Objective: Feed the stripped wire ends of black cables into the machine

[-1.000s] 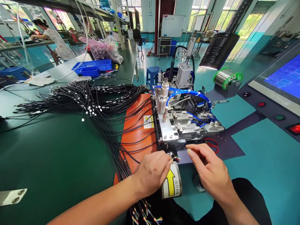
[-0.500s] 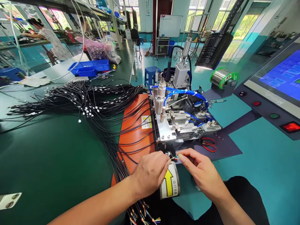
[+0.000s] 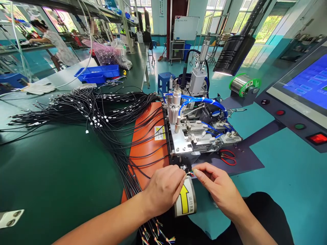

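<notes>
Thin coloured wires (image 3: pixel 190 173) at a cable's end stretch between my two hands, just above the machine's round front end. My left hand (image 3: pixel 167 185) is closed around the cable end, most of which its fingers hide. With thumb and fingertips my right hand (image 3: pixel 214 182) pinches the tips of the wires. Below them is a cylinder with a yellow arrow label (image 3: pixel 185 197). Black cables (image 3: pixel 122 163) run over an orange cover (image 3: pixel 146 136) beside my left hand. More cable ends with fanned coloured wires (image 3: pixel 155 234) hang below my left forearm.
Behind my hands stands a metal machine with blue air tubes (image 3: pixel 194 126). Red-handled scissors (image 3: pixel 228 157) lie on its base plate. A solder spool (image 3: pixel 244 85), a black lamp (image 3: pixel 233 54) and a control screen (image 3: pixel 306 81) are at right. Blue trays (image 3: pixel 98 73) sit on the bench.
My right fingertips have shifted very slightly along the wires; both hands otherwise stay in place. In the background, a co-worker's arm has moved a little.
</notes>
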### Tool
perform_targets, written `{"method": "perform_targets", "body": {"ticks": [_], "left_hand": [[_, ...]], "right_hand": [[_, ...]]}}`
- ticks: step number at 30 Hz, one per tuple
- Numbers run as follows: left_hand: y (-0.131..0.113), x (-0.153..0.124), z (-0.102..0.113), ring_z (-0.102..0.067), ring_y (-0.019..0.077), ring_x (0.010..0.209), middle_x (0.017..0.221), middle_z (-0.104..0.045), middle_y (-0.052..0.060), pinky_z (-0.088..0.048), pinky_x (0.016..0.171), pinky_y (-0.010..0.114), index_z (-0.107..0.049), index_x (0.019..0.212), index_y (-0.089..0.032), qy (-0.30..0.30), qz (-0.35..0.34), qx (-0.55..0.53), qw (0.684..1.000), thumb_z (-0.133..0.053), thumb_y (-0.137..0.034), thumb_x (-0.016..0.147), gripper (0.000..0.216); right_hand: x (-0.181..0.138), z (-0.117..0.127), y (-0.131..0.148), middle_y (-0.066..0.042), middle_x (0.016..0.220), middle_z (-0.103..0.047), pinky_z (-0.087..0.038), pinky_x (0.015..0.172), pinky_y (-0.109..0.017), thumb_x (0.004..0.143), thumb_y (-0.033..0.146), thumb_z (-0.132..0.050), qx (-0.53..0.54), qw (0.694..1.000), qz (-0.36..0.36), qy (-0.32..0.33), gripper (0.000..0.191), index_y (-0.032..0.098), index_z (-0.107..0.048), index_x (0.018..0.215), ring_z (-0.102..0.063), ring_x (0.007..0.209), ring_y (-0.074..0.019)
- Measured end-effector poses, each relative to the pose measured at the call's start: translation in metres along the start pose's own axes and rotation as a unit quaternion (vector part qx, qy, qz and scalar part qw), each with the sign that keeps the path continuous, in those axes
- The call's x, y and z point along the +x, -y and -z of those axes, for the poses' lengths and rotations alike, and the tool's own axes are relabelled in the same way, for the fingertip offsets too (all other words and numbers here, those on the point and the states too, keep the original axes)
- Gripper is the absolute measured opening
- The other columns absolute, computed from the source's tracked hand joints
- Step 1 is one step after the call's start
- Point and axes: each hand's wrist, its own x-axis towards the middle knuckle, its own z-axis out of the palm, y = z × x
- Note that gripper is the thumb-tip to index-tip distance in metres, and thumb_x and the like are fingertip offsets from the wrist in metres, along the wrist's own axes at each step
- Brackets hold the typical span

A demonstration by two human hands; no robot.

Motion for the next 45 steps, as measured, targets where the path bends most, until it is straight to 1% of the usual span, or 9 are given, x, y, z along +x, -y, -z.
{"method": "perform_targets", "body": {"ticks": [8,15,20,23,26,31,36,38,45], "left_hand": [[0.000,0.000,0.000,-0.044,0.0155,0.062,0.071,-0.052,0.003,-0.036,0.055,0.029,-0.057,0.082,-0.014,-0.003,-0.019,0.010,1.000,-0.045,-0.017,0.097,0.019],[0.001,-0.001,0.000,-0.044,0.0158,0.063,0.071,-0.051,0.003,-0.036,0.055,0.030,-0.057,0.083,-0.015,0.000,-0.029,0.021,0.999,-0.045,-0.016,0.097,0.019],[0.002,-0.001,0.001,-0.042,0.0166,0.063,0.071,-0.051,0.003,-0.034,0.054,0.031,-0.055,0.081,-0.016,0.014,-0.042,0.028,0.999,-0.045,-0.014,0.095,0.017],[0.003,-0.001,0.001,-0.042,0.0171,0.063,0.071,-0.051,0.003,-0.034,0.054,0.032,-0.056,0.083,-0.016,0.024,-0.052,0.028,0.998,-0.045,-0.012,0.094,0.015],[0.004,-0.001,0.000,-0.043,0.0169,0.063,0.071,-0.051,0.002,-0.034,0.054,0.031,-0.057,0.084,-0.016,0.020,-0.051,0.031,0.998,-0.044,-0.014,0.096,0.018],[0.003,-0.001,-0.001,-0.045,0.0162,0.064,0.072,-0.052,0.003,-0.036,0.056,0.030,-0.058,0.086,-0.015,0.011,-0.025,0.021,0.999,-0.044,-0.017,0.098,0.019],[0.002,-0.001,-0.001,-0.046,0.0161,0.064,0.072,-0.053,0.003,-0.037,0.057,0.030,-0.058,0.084,-0.015,0.007,-0.016,0.021,1.000,-0.043,-0.017,0.099,0.020],[0.002,0.000,-0.001,-0.046,0.0161,0.064,0.072,-0.054,0.003,-0.038,0.057,0.030,-0.057,0.085,-0.015,0.005,-0.017,0.018,1.000,-0.043,-0.017,0.099,0.020],[0.001,0.001,0.000,-0.047,0.0156,0.063,0.071,-0.054,0.003,-0.039,0.057,0.029,-0.058,0.084,-0.015,-0.006,-0.019,0.011,1.000,-0.043,-0.018,0.099,0.021]], "right_hand": [[0.002,0.003,0.002,-0.002,0.095,-0.067,-0.049,0.076,-0.028,0.095,0.043,-0.059,-0.032,0.999,0.020,0.009,0.022,0.024,-0.068,0.101,-0.061,0.086,-0.0175],[0.008,0.006,0.008,-0.003,0.089,-0.053,-0.044,0.070,-0.030,0.101,0.027,-0.047,-0.166,0.974,0.150,0.036,0.020,0.022,-0.061,0.089,-0.052,0.078,-0.0166],[0.014,0.000,0.008,-0.002,0.088,-0.050,-0.044,0.072,-0.031,0.101,0.021,-0.043,-0.192,0.962,0.189,0.041,0.020,0.021,-0.052,0.083,-0.050,0.079,-0.0170],[0.017,-0.002,0.005,-0.002,0.086,-0.050,-0.043,0.072,-0.031,0.101,0.024,-0.044,-0.181,0.966,0.178,0.043,0.022,0.021,-0.050,0.081,-0.050,0.079,-0.0169],[0.017,0.001,0.005,-0.001,0.084,-0.052,-0.043,0.071,-0.030,0.101,0.030,-0.045,-0.157,0.978,0.133,0.041,0.025,0.022,-0.054,0.080,-0.051,0.078,-0.0164],[0.010,0.012,0.006,-0.001,0.087,-0.060,-0.045,0.072,-0.028,0.100,0.042,-0.048,-0.092,0.994,0.049,0.019,0.026,0.022,-0.063,0.093,-0.055,0.080,-0.0159],[-0.001,0.012,0.000,0.000,0.080,-0.060,-0.044,0.057,-0.024,0.096,0.050,-0.053,-0.018,0.999,-0.020,0.018,0.032,0.021,-0.065,0.102,-0.054,0.070,-0.0141],[-0.003,0.009,-0.001,-0.001,0.081,-0.061,-0.044,0.055,-0.023,0.095,0.050,-0.055,-0.001,1.000,-0.021,0.018,0.033,0.020,-0.066,0.100,-0.056,0.070,-0.0144],[-0.001,0.000,-0.005,-0.002,0.084,-0.064,-0.049,0.065,-0.025,0.094,0.050,-0.056,-0.003,1.000,0.001,0.012,0.032,0.020,-0.068,0.097,-0.059,0.076,-0.0162]]}}
